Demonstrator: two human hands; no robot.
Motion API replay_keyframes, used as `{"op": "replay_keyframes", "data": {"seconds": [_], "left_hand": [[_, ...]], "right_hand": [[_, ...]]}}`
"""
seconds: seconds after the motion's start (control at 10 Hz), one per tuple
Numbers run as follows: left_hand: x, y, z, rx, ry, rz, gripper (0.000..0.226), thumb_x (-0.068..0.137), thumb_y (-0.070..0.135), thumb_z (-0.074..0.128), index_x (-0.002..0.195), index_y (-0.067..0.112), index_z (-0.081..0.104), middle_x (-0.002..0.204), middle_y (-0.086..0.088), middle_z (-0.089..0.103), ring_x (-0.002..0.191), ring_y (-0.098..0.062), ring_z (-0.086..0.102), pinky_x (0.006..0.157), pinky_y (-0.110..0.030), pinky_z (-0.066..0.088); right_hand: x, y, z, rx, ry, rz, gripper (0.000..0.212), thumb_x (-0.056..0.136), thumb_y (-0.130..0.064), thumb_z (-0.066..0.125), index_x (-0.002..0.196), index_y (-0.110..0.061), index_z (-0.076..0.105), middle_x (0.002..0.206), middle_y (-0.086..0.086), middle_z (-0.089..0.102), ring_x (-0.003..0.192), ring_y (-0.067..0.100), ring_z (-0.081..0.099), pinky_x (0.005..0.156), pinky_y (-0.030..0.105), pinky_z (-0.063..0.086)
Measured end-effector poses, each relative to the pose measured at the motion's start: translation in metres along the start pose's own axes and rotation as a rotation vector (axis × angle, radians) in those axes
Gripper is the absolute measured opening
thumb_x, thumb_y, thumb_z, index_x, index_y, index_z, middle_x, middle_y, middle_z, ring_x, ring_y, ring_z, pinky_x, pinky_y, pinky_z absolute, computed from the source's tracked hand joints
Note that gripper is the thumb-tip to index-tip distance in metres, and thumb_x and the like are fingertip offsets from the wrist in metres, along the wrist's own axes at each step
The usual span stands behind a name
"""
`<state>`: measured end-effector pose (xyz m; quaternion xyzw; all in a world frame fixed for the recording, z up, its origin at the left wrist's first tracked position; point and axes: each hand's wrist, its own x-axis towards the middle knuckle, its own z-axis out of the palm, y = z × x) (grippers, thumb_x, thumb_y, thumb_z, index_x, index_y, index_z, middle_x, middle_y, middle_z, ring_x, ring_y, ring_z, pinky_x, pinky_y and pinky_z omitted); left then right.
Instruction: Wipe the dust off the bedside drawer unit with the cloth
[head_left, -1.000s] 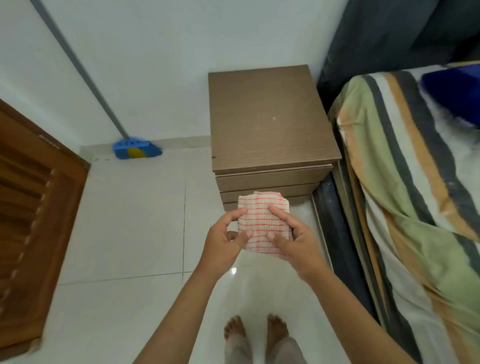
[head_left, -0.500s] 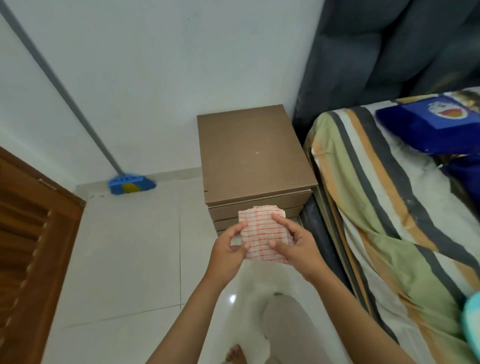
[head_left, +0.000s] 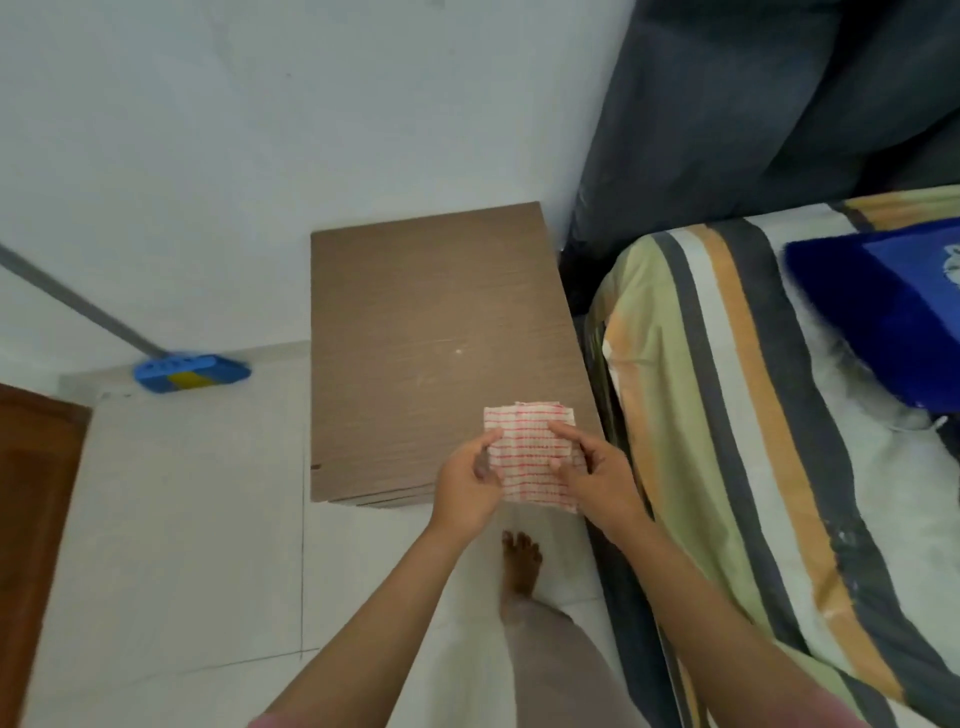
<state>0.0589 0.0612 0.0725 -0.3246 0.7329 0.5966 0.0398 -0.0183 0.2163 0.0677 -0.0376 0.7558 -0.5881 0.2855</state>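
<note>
The bedside drawer unit (head_left: 431, 338) is a brown wood-grain cabinet against the white wall, seen from above; only its top and a sliver of the front show. A white speck and faint marks lie on the top. A folded white cloth with red checks (head_left: 530, 457) is held flat over the unit's front right corner. My left hand (head_left: 467, 480) pinches its left edge and my right hand (head_left: 597, 475) grips its right edge with the thumb on top. Whether the cloth touches the top I cannot tell.
A bed with a striped sheet (head_left: 727, 415) and a blue pillow (head_left: 883, 312) stands close on the right. A blue broom (head_left: 189, 371) leans on the wall at the left. A brown wooden door (head_left: 36, 519) is at far left. My bare foot (head_left: 519, 564) stands on the white tiles.
I have stepped closer, so the unit now lies below me and its drawer fronts are out of sight. Both hands carried the cloth forward over the unit's front right corner.
</note>
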Motion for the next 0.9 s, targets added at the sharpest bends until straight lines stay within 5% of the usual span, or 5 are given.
{"op": "replay_keyframes", "data": {"seconds": [0.1,0.2,0.4,0.6,0.9], "left_hand": [[0.043,0.002,0.024,-0.005,-0.003,-0.042,0.048,0.081,-0.011,0.053,0.123,0.011,0.056,0.111,-0.006,0.063,0.095,-0.015,0.063,0.086,-0.028,0.053],[0.075,-0.007,0.043,-0.03,-0.049,-0.096,0.049,0.078,-0.018,0.052,0.12,0.007,0.055,0.113,-0.017,0.061,0.104,-0.03,0.06,0.094,-0.048,0.048],[0.116,-0.002,0.059,0.226,-0.066,-0.169,0.053,0.082,-0.002,0.052,0.131,0.019,0.05,0.126,-0.006,0.058,0.113,-0.022,0.056,0.093,-0.027,0.047],[0.131,-0.021,0.062,0.232,-0.207,-0.223,0.06,0.08,-0.007,0.056,0.135,0.01,0.04,0.135,-0.009,0.042,0.117,-0.025,0.052,0.098,-0.037,0.046],[0.116,0.005,0.045,0.301,-0.184,-0.179,0.06,0.084,0.018,0.062,0.139,0.019,0.038,0.127,0.001,0.036,0.112,-0.016,0.048,0.104,-0.031,0.038]], "right_hand": [[0.044,0.004,-0.014,-0.039,0.002,0.082,0.042,0.085,0.005,0.058,0.119,-0.019,0.062,0.118,0.004,0.062,0.108,0.015,0.061,0.079,0.022,0.055],[0.075,0.005,-0.024,-0.023,-0.009,0.167,0.041,0.086,0.01,0.054,0.12,-0.012,0.061,0.115,0.005,0.061,0.104,0.014,0.06,0.07,0.012,0.053],[0.118,0.015,-0.031,-0.152,-0.034,0.224,0.045,0.084,0.012,0.051,0.118,-0.016,0.061,0.117,0.002,0.059,0.107,0.011,0.055,0.07,0.007,0.05],[0.132,0.021,-0.031,-0.326,-0.037,0.246,0.045,0.085,0.01,0.051,0.122,-0.014,0.059,0.127,0.004,0.057,0.109,0.006,0.048,0.066,-0.006,0.037],[0.118,0.004,-0.024,-0.441,0.168,0.181,0.037,0.089,-0.002,0.052,0.122,-0.016,0.06,0.136,0.002,0.053,0.128,0.017,0.046,0.099,0.016,0.032]]}}
